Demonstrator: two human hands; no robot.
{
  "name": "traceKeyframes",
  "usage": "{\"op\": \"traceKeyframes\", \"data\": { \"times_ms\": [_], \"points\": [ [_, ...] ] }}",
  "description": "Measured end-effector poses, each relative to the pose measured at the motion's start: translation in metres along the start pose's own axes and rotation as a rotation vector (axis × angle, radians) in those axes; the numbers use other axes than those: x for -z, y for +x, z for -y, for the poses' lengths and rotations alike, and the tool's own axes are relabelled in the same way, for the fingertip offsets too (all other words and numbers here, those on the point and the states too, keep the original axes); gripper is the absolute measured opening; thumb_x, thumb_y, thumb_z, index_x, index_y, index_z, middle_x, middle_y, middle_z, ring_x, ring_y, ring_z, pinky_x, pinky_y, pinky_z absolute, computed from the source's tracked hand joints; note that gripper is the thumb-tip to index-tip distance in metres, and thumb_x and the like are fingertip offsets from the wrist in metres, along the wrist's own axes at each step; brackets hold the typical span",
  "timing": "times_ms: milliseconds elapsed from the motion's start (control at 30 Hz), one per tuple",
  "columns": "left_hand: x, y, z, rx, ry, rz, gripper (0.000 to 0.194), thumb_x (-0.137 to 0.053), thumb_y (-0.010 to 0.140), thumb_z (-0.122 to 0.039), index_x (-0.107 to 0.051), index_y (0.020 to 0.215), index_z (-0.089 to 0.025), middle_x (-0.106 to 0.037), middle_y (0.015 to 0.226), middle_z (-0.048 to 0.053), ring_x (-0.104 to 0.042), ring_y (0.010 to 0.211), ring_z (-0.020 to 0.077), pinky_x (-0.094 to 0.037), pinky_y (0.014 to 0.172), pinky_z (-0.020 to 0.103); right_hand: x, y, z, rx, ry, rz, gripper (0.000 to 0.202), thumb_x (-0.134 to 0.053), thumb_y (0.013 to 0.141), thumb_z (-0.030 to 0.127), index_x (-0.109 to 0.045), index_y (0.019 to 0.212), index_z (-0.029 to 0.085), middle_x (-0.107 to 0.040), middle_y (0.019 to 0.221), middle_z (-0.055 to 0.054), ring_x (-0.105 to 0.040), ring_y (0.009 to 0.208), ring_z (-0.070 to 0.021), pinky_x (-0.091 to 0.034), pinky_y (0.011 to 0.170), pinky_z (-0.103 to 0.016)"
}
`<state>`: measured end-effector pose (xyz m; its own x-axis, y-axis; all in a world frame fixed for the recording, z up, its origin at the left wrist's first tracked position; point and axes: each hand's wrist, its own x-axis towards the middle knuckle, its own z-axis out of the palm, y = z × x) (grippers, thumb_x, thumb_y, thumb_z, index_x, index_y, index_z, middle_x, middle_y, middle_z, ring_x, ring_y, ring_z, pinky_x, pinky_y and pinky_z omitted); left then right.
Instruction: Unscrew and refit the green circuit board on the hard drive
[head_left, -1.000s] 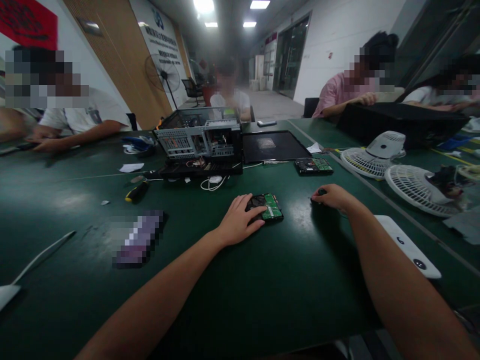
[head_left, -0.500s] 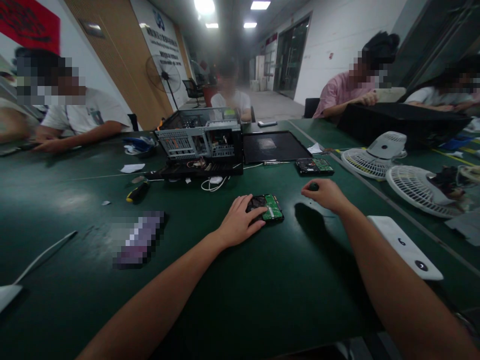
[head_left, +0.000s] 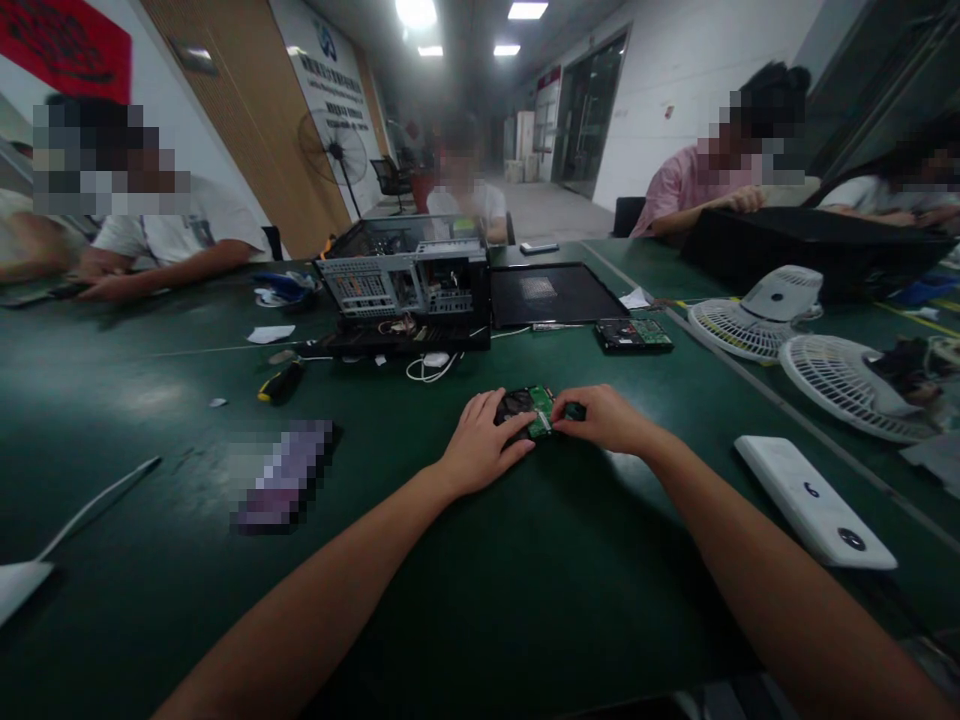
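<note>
A small hard drive (head_left: 534, 410) lies flat on the table, green circuit board up, with a dark metal part at its left end. It sits between the two hands, its left edge under the left hand's fingers, its right edge at the right hand's fingertips.

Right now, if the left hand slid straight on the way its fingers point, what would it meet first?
The left hand already rests on the green-boarded hard drive. Going on toward the right, it would probably meet the right hand at the drive's far edge first.
</note>
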<state>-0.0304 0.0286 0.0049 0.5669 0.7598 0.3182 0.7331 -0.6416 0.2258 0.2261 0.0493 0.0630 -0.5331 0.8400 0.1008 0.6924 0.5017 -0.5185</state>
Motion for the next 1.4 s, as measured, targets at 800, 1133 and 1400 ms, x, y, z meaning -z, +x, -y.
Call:
{"op": "traceKeyframes", "data": {
  "times_ms": [800, 1133, 1400],
  "points": [
    [-0.001, 0.000, 0.002, -0.010, -0.002, -0.002, 0.048, -0.058, 0.100, -0.052, -0.056, 0.146, -0.038, -0.032, 0.162, 0.009, -0.028, 0.149, 0.0377, -0.029, 0.119, 0.062, 0.004, -0.001, 0.000, -0.021, -0.054, 0.049, 0.015, -0.070, 0.085, 0.036, -0.078, 0.090, 0.025, -0.076, 0.089, -0.003, -0.067, 0.079, -0.0195, -0.043, 0.072, -0.033],
    [-0.002, 0.000, 0.002, -0.017, -0.009, -0.019, 0.047, -0.059, 0.100, -0.051, -0.057, 0.145, -0.037, -0.033, 0.162, 0.009, -0.029, 0.149, 0.0370, -0.027, 0.120, 0.061, 0.001, 0.001, 0.004, -0.020, -0.113, 0.048, 0.016, -0.066, 0.087, 0.034, -0.078, 0.090, 0.024, -0.077, 0.089, -0.004, -0.067, 0.078, -0.0193, -0.042, 0.072, -0.031],
    [-0.002, -0.001, 0.002, -0.015, -0.012, -0.007, 0.047, -0.058, 0.100, -0.052, -0.056, 0.145, -0.038, -0.031, 0.162, 0.010, -0.028, 0.149, 0.0379, -0.027, 0.120, 0.061, 0.008, -0.002, -0.001, -0.032, -0.041, 0.031, 0.016, -0.069, 0.086, 0.038, -0.078, 0.088, 0.024, -0.077, 0.089, -0.003, -0.066, 0.080, -0.0190, -0.043, 0.074, -0.033]
  ]
}}
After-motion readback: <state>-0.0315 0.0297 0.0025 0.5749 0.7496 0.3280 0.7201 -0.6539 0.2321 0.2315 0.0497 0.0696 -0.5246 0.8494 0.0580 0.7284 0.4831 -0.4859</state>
